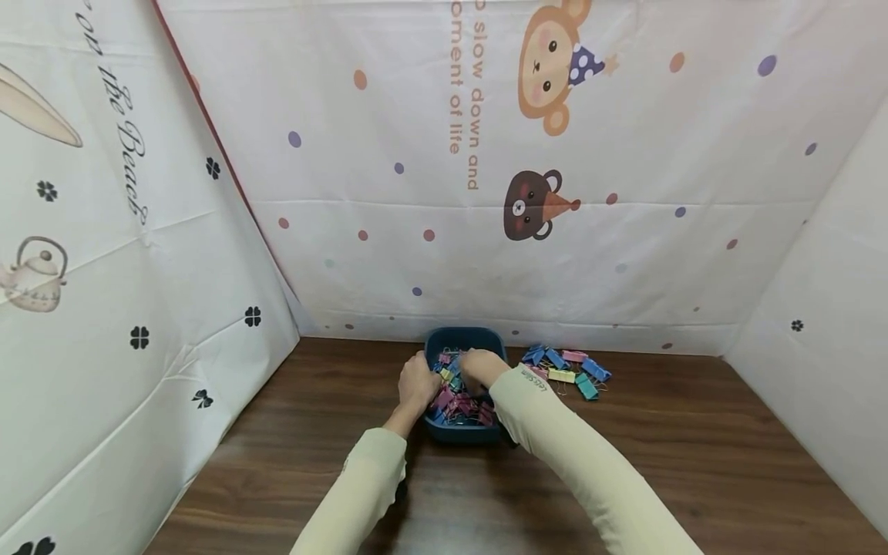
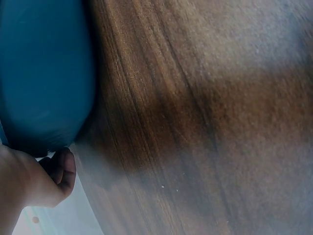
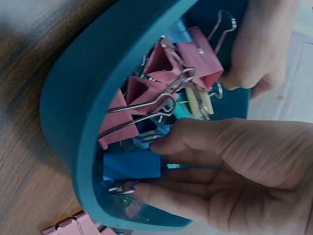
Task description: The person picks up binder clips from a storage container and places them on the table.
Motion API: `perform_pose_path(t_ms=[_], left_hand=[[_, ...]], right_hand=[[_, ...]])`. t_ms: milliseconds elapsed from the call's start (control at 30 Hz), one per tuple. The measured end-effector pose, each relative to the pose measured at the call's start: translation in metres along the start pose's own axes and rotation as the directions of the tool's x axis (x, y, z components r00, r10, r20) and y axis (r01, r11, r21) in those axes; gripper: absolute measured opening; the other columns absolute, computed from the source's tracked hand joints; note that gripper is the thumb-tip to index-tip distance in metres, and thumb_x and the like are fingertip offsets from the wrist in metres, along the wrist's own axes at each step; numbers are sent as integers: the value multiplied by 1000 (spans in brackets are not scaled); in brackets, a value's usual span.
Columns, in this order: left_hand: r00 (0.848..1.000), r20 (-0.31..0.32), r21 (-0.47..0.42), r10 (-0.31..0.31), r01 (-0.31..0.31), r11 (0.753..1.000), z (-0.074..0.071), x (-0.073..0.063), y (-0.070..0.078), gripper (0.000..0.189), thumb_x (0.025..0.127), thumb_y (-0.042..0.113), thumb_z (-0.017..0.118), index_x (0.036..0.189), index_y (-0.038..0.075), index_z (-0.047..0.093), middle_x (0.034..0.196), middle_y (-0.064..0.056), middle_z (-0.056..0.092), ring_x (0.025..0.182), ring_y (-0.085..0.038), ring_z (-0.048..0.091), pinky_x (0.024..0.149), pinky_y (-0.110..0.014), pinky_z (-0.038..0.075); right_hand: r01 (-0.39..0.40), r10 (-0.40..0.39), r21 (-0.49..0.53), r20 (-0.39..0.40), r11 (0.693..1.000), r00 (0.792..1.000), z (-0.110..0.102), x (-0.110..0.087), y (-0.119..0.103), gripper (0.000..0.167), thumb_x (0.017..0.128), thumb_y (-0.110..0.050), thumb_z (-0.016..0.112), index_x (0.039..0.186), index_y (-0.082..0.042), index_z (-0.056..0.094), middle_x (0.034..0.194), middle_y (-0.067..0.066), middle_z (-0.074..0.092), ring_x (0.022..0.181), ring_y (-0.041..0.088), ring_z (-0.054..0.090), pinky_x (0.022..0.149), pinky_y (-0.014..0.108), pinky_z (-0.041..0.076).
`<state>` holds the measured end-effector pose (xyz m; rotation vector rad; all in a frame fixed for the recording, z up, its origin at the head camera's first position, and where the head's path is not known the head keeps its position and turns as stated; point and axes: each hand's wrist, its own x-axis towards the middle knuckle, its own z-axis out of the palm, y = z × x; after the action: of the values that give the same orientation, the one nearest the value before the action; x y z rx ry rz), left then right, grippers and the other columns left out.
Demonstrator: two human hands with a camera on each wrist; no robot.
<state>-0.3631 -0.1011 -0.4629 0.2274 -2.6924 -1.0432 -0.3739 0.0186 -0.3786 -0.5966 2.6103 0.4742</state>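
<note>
A dark blue plastic bin (image 1: 463, 434) full of mixed binder clips (image 1: 463, 407) sits on the wooden table. My left hand (image 1: 419, 384) grips the bin's left rim, its fingers curled at the wall in the left wrist view. Inside the bin is my right hand (image 3: 239, 171), palm facing its wrist camera. Its thumb and fingers lie on either side of a blue binder clip (image 3: 131, 165), and one fingertip touches a silver wire handle (image 3: 122, 189). Pink binder clips (image 3: 203, 58) and a yellow one (image 3: 199, 103) lie nearby. In the head view, the right fingertips are hidden.
Right of the bin lies a loose pile of binder clips, with blue (image 1: 597, 370), yellow (image 1: 562, 376) and teal (image 1: 586, 387) ones among them. Behind the table (image 1: 666, 447) hangs a printed white cloth (image 1: 388, 262); more cloth covers both sides.
</note>
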Motion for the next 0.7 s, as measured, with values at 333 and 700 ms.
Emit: perform_pose_path(t_ms=[333, 700], left_hand=[[1000, 4, 8, 3, -3, 1000, 1, 1, -1, 44, 87, 5, 71, 128, -7, 61, 118, -25, 68, 108, -39, 68, 95, -53, 56], [1000, -2, 28, 1, -1, 1000, 1, 0, -3, 45, 87, 5, 71, 129, -8, 60, 120, -26, 68, 110, -39, 68, 94, -54, 56]], right_hand=[[-30, 71, 232, -172, 972, 983, -2, -4, 11, 26, 93, 4, 65, 117, -6, 69, 100, 10, 64, 67, 17, 43, 56, 30, 33], [17, 94, 352, -295, 936, 951, -10, -30, 30, 19, 95, 1, 66, 114, -2, 66, 111, 16, 66, 79, 20, 54, 67, 33, 42]])
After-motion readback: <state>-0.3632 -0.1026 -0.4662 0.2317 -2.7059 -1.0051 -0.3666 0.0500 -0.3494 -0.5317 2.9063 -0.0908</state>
